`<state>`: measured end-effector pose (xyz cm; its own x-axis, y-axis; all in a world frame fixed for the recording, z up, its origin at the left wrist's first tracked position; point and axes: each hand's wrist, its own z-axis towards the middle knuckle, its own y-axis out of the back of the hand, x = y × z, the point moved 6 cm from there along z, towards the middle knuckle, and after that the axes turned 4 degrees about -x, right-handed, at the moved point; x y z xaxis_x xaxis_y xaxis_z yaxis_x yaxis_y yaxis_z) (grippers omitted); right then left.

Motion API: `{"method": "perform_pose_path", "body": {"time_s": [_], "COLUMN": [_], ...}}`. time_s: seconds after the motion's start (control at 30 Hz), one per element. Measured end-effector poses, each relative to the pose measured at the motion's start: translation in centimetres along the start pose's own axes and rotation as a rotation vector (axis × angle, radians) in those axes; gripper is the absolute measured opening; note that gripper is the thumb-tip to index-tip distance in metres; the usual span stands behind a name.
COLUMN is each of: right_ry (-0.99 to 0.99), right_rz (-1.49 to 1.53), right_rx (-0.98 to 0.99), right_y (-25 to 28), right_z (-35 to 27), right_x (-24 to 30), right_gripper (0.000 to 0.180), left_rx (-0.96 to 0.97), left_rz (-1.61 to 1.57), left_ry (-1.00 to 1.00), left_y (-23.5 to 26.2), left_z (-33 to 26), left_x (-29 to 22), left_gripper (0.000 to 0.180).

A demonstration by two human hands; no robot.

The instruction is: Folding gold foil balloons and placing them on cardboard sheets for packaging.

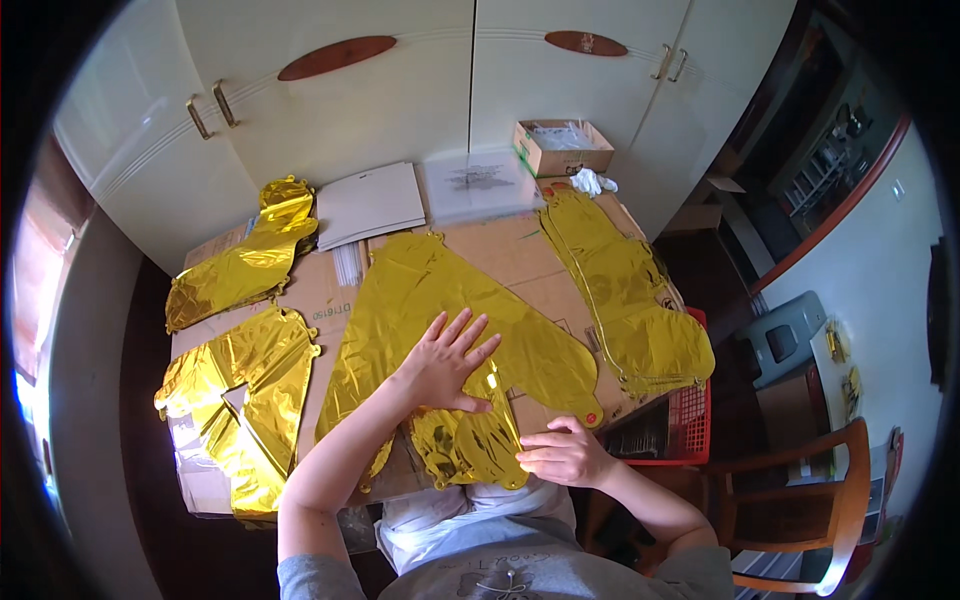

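A large gold foil balloon [450, 300] lies flat and uninflated on the cardboard-covered table in front of me. My left hand [447, 362] rests on it with fingers spread. Along its near side the foil is folded and crumpled [465, 440], close to my body. There my right hand [562, 452] has its fingers closed at the edge of the foil, thumb and fingertips on it. A small red spot [590, 418] marks the balloon's tab, just beyond my right hand.
More flat gold foil balloons lie at the right [635, 300], near left [250, 395] and far left [245, 250]. Cardboard sheets [370, 205], a clear plastic packet [480, 182] and an open box [563, 155] stand at the back. A red crate [690, 425] and wooden chair [850, 500] are right.
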<state>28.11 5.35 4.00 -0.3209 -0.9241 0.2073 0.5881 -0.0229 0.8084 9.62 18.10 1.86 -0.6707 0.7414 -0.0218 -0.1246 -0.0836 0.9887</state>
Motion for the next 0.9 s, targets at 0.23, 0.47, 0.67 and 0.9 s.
{"method": "perform_pose_path", "body": {"time_s": [0.23, 0.47, 0.67, 0.9], "right_ry": [-0.247, -0.395, -0.423, -0.433], "right_rz": [0.189, -0.204, -0.240, -0.294], "right_rx": [0.030, 0.197, 0.342, 0.221], "right_y": [0.7, -2.5, -3.4, -1.3], "right_z": [2.3, 5.4, 4.7, 4.1], "right_x": [-3.7, -11.8, -11.5, -11.4], "right_gripper": [0.026, 0.058, 0.062, 0.062], "left_rx": [0.062, 0.043, 0.062, 0.073], "left_rz": [0.032, 0.052, 0.046, -0.027], "left_ry": [0.026, 0.046, 0.066, 0.061], "left_y": [-0.3, 0.6, 1.2, 1.5], "left_z": [-0.2, -0.1, -1.6, -1.6], "left_x": [0.1, -0.2, -1.0, -1.5], "left_gripper": [0.111, 0.110, 0.108, 0.111]}}
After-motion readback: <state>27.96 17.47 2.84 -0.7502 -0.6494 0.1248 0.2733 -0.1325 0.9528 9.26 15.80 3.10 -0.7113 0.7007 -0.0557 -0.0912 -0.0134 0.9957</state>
